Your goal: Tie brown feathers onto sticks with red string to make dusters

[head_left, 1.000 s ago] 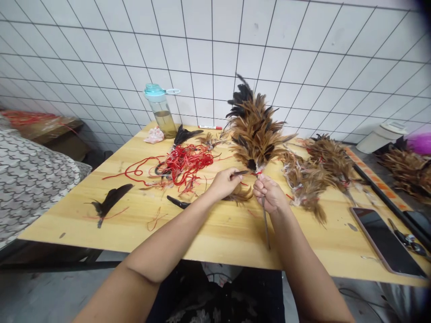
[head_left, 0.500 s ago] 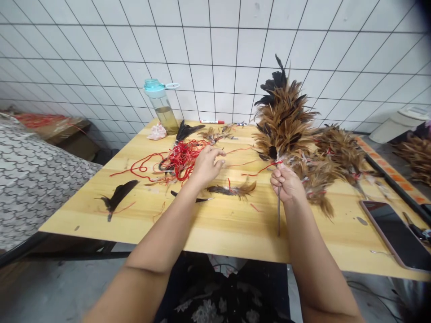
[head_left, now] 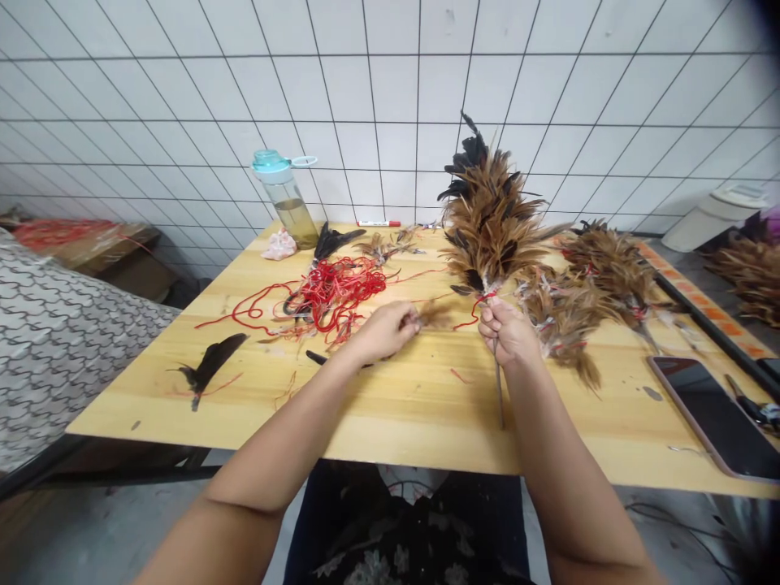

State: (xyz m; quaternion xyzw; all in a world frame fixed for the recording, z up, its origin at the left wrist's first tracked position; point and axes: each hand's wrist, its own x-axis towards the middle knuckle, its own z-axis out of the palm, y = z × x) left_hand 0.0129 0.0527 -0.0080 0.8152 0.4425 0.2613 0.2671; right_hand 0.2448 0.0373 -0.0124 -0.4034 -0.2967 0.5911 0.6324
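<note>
My right hand [head_left: 507, 329] is closed round the thin stick of a feather duster [head_left: 491, 219], just below its brown and black feathers. The duster stands nearly upright, and a red string [head_left: 472, 313] trails from its binding near my fingers. My left hand [head_left: 393, 329] pinches a small bunch of brown feathers [head_left: 435, 314], blurred by motion, left of the duster. A tangle of red string [head_left: 341, 292] lies just beyond my left hand. Part of a dark feather [head_left: 317, 357] shows beside my left wrist.
A water bottle [head_left: 292, 211] and a red-and-white marker [head_left: 379, 223] are at the back. A black feather [head_left: 213, 366] lies at left. Feather bunches [head_left: 561, 313], more bound feathers [head_left: 615, 268], a phone [head_left: 712, 414] and scissors [head_left: 752, 406] are at right. The tiled wall [head_left: 390, 97] stands behind.
My left hand has come down and right from above the table and taken hold of the brown feather bunch, lifting it. My right hand and the duster appear slightly further left, as the view shifted.
</note>
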